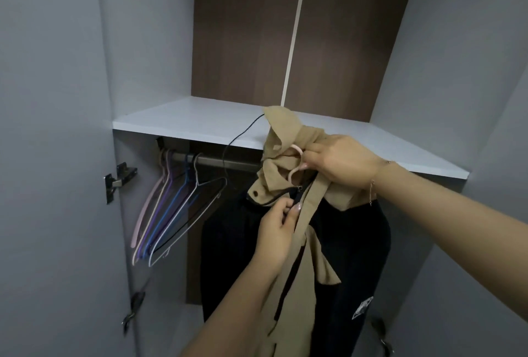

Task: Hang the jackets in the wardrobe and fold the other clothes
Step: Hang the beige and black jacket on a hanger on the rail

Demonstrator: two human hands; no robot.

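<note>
Holding: the right hand point(341, 160) grips the pink hook of a hanger point(297, 163) together with the bunched collar of a beige jacket point(288, 139), fingers curled round both.
Left hand: the left hand point(278, 223) pinches the jacket's black zip point(295, 199) between thumb and fingertips, just under the collar.
Beige jacket: it hangs from the right hand in front of the open wardrobe, its collar level with the front edge of the white shelf point(194, 120) and its body trailing down past the left forearm towards the bottom of the view.
Dark garment: a black garment point(357, 245) with a small white print low on its right side hangs behind the jacket, under the right half of the shelf.
Rail: a metal rail point(225, 161) runs below the shelf's front edge.
Empty hangers: a cluster of thin hangers point(171, 213) in pink, cream, purple, blue and white hangs at the rail's left end, swung out at a slant, well apart from the jacket.
Cable: a thin black cable point(237, 139) loops from the shelf top over its front edge.
Door: the grey left door point(57, 156) stands open, with metal hinges point(118, 180) on its inner edge.
Back panel: brown wood point(243, 27) with a pale vertical strip sits above the shelf.
</note>
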